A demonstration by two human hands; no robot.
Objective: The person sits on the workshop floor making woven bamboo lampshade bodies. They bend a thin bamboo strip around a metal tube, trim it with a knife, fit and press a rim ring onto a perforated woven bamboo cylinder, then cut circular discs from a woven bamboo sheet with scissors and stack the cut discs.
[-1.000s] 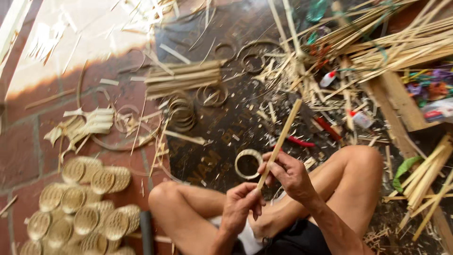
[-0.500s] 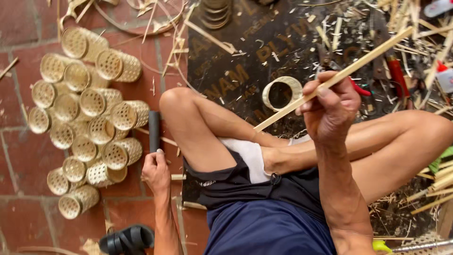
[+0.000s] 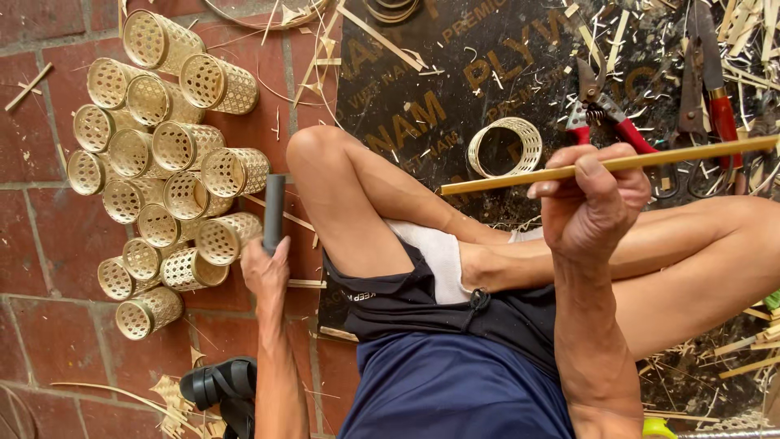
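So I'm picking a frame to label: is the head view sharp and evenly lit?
Head view: soft, even daylight, no glare; the right hand holding the bamboo strip and the woven cylinders are crisp; left hand grips a dark handle, also sharp.

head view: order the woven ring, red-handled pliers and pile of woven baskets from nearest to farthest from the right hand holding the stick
From the right hand:
1. Red-handled pliers, just above the knuckles on the dark board.
2. Woven ring, to the hand's left on the board.
3. Pile of woven baskets, far left on the brick floor, by the left hand.
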